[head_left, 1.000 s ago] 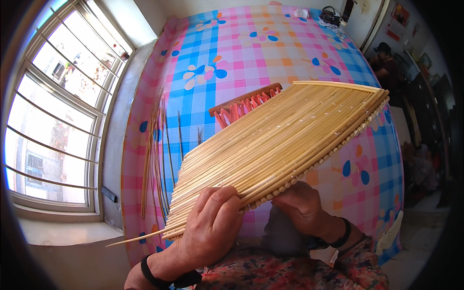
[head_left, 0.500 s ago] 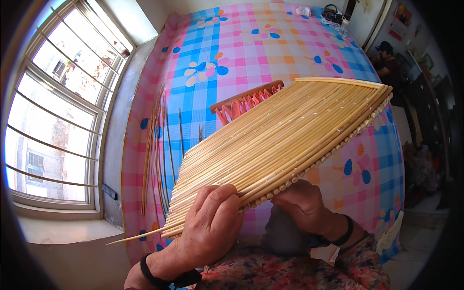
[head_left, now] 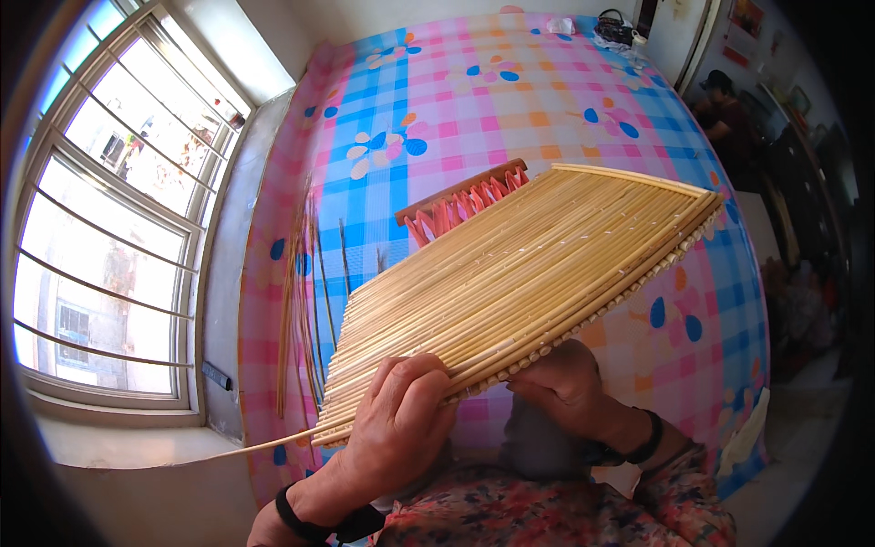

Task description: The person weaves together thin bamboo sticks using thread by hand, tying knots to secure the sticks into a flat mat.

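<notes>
A mat of straight yellow plant stalks [head_left: 519, 264], stitched side by side with small white stitches, is held up at a tilt in front of me. My left hand [head_left: 401, 406] is closed around its near left edge, thumb and knuckles on top. From under that hand one long thin stalk [head_left: 264, 447] sticks out to the left. Below the near rim, where cut stalk ends show in a row, is my right hand [head_left: 570, 387]. Its fingers are curled against the underside edge; what they pinch, if anything, is hidden.
Loose stalks [head_left: 290, 328] lie on the checked flowered sheet [head_left: 437, 109] at the left. Behind the mat is a brown bar with pink pleated strips [head_left: 465, 201]. A barred window [head_left: 109, 273] stands at left; a person [head_left: 725, 114] is at the far right.
The mat's far right corner has dipped and come slightly nearer. Both hands keep about the same places on it, and the whole view has shifted a little.
</notes>
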